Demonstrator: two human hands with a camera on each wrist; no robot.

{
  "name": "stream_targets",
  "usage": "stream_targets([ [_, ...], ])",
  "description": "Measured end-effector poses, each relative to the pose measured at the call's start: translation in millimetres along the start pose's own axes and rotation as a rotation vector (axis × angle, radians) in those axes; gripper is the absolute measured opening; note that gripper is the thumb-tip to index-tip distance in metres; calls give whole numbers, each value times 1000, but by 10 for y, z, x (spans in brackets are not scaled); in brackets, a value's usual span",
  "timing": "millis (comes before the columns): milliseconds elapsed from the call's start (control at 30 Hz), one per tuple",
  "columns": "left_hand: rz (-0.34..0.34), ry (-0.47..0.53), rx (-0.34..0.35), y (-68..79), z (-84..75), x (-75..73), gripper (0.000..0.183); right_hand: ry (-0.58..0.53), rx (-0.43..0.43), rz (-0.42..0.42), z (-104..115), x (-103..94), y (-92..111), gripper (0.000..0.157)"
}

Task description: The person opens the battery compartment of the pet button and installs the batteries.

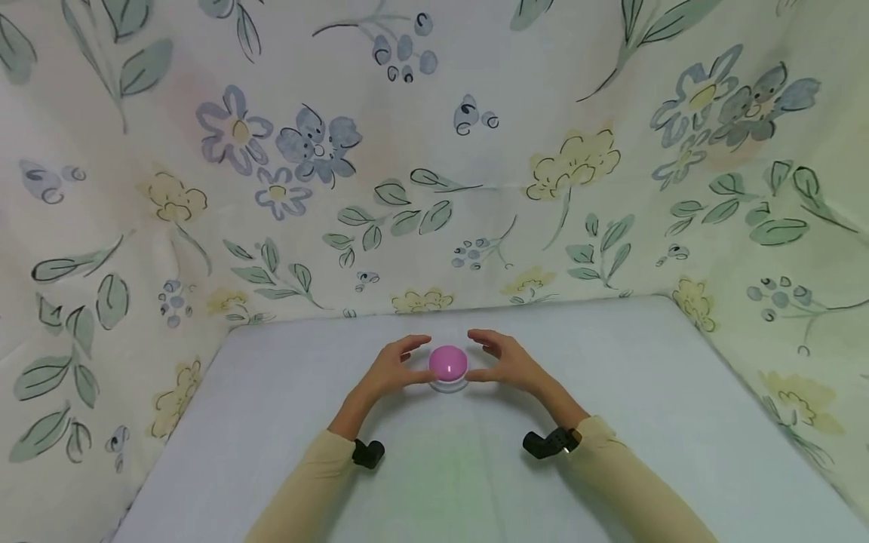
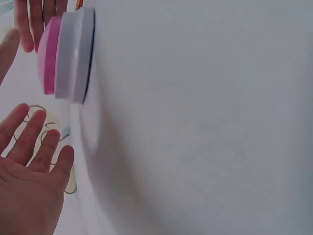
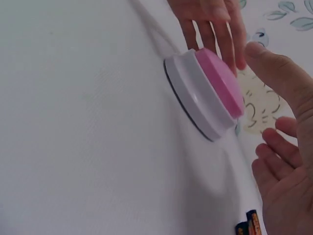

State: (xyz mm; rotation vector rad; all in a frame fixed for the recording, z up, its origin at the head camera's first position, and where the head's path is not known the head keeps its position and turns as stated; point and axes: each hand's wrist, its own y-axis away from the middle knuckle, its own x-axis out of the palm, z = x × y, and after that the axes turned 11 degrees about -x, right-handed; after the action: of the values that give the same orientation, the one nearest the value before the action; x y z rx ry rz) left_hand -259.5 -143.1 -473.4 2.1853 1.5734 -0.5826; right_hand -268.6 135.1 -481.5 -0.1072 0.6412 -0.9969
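A round push button with a pink domed top (image 1: 448, 362) and a white base sits on the white table. My left hand (image 1: 388, 369) is held at its left side, fingers spread and loosely curved. On the other side my right hand (image 1: 511, 365) mirrors it, thumb low and fingers above. In the left wrist view, a gap shows between the left hand (image 2: 34, 166) and the button (image 2: 71, 56). Both hands hold nothing. The right thumb (image 3: 274, 68) is close to the pink dome in the right wrist view; whether it touches cannot be told.
Two small dark cylinders with orange marks, like batteries (image 3: 253, 223), show at the bottom of the right wrist view, partly cut off. Floral cloth (image 1: 421, 226) hangs behind and beside the white table (image 1: 271, 422). Each wrist wears a black strap device (image 1: 369, 453).
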Motion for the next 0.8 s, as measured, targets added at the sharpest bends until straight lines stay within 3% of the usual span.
stream_targets([
  [167, 22, -21, -6, 57, 74, -7, 79, -20, 5, 25, -54, 21, 44, 85],
  [433, 50, -46, 56, -49, 38, 105, 82, -4, -19, 58, -136, 101, 10, 85],
  [800, 48, -65, 31, -98, -60, 233, 76, 68, -45, 52, -157, 179, -46, 63],
])
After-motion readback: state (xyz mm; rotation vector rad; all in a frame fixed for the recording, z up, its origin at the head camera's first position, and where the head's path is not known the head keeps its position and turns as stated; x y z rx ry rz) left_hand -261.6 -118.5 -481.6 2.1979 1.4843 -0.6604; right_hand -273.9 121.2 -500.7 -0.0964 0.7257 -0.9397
